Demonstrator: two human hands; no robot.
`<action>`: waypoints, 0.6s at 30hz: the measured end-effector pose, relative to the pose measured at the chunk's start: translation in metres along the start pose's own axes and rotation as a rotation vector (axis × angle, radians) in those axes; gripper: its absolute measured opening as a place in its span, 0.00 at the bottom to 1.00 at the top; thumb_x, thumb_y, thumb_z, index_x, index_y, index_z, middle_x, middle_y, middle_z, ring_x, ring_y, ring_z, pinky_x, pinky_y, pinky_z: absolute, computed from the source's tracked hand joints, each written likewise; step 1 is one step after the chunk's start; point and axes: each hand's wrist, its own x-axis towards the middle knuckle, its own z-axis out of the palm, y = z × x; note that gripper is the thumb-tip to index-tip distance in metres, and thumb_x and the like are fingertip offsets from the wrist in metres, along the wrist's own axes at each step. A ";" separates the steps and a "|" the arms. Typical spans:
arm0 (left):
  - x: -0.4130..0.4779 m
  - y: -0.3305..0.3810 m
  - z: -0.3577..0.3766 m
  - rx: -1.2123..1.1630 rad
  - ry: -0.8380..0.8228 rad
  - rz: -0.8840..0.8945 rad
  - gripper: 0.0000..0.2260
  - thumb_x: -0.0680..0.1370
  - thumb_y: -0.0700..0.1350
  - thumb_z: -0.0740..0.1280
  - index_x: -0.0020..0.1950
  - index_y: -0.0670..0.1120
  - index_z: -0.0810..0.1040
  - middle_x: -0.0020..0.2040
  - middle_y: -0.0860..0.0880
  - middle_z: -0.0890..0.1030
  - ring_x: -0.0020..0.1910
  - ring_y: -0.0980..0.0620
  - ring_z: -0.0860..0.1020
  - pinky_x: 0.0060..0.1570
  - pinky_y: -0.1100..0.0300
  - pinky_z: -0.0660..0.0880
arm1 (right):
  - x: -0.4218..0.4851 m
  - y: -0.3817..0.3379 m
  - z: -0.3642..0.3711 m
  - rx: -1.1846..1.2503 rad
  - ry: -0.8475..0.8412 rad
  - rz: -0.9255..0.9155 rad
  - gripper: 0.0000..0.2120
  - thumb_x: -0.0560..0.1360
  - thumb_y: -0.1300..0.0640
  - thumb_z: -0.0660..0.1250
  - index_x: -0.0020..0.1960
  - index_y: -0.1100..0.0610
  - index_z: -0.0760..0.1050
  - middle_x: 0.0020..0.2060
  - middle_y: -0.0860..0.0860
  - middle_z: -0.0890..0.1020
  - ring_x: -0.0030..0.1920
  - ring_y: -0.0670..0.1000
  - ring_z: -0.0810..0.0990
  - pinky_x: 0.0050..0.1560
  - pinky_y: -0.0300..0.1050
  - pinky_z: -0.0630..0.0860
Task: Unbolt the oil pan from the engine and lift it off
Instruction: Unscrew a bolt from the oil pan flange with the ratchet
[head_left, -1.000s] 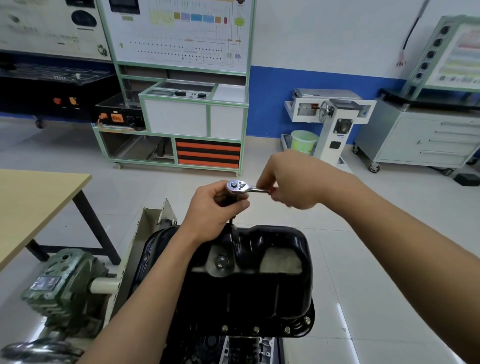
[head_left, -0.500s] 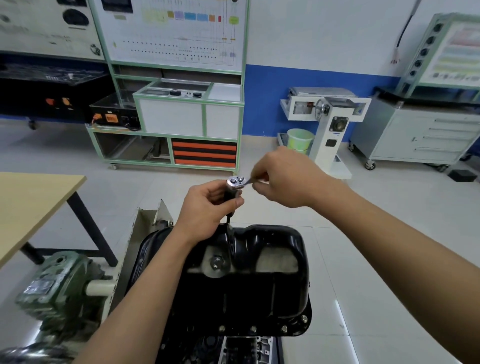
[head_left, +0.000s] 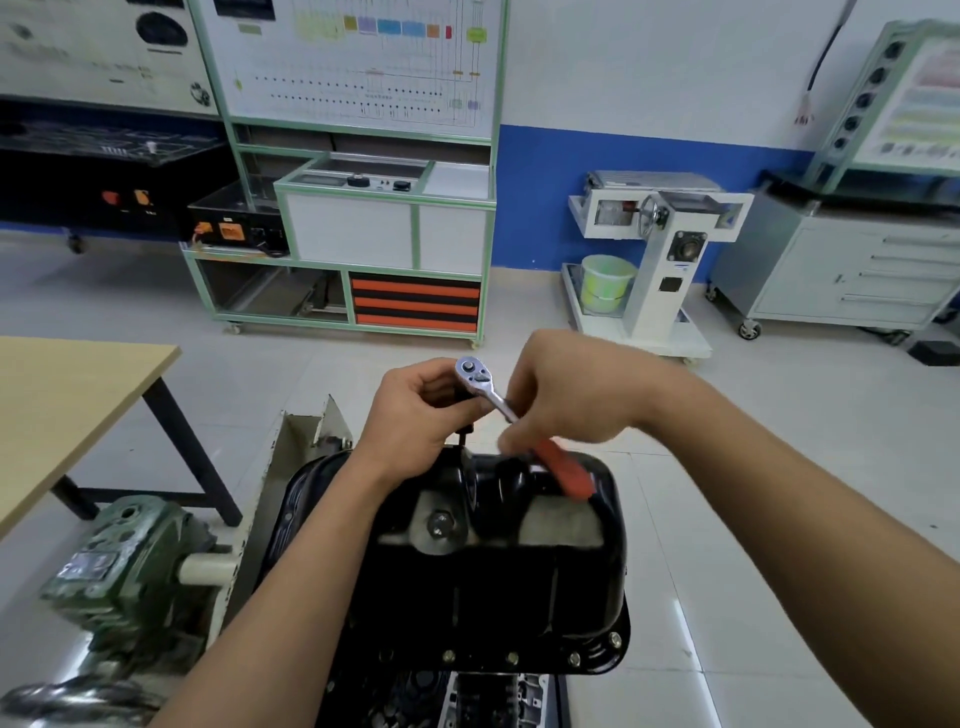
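- Since a second ago, the ratchet wrench (head_left: 488, 389) has been swung: its handle, which pointed out to the right, is now angled back towards the person, and its red grip (head_left: 563, 470) is exposed over the far part of the pan.
- The right hand (head_left: 566, 400) is wrapped round the handle just above the red grip. It is blurred, so the exact lie of the fingers cannot be told.
- The left hand (head_left: 421, 415) is closed round the extension bar (head_left: 464, 434) directly under the ratchet head, which is held steady and upright.
- The swing is judged to be one stroke in loosening a bolt at the pan's far edge. The bolt itself is hidden behind the pan.
- The black oil pan (head_left: 493, 582) sits seated on the engine (head_left: 493, 696), just below and nearer than both hands. Neither hand is touching it; only the extension reaches down behind its far rim.
- Along the near flange, several bolts (head_left: 511, 659) are seen in place, so unbolting is judged far from finished and lifting not yet possible.
- The drain plug (head_left: 440, 525) is visible on the pan's upper face, below the left wrist.
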 end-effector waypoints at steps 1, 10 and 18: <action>0.000 -0.001 0.000 0.011 -0.011 -0.011 0.12 0.73 0.30 0.75 0.49 0.45 0.85 0.42 0.47 0.87 0.41 0.52 0.82 0.44 0.51 0.81 | 0.002 0.005 -0.006 -0.051 -0.021 0.019 0.10 0.70 0.49 0.77 0.38 0.55 0.84 0.27 0.48 0.82 0.28 0.47 0.77 0.35 0.40 0.75; 0.003 0.000 -0.002 0.023 -0.056 -0.042 0.16 0.72 0.28 0.75 0.55 0.44 0.83 0.48 0.47 0.86 0.47 0.50 0.83 0.50 0.55 0.82 | 0.045 0.023 0.008 -0.389 0.466 0.024 0.17 0.75 0.66 0.63 0.56 0.49 0.83 0.44 0.50 0.79 0.45 0.58 0.78 0.39 0.46 0.70; 0.003 0.004 -0.002 0.093 -0.053 -0.080 0.11 0.71 0.31 0.77 0.50 0.42 0.83 0.42 0.46 0.82 0.40 0.46 0.79 0.50 0.40 0.81 | 0.050 0.030 0.024 -0.087 0.451 -0.295 0.19 0.77 0.67 0.62 0.64 0.53 0.81 0.70 0.49 0.76 0.67 0.56 0.74 0.63 0.53 0.73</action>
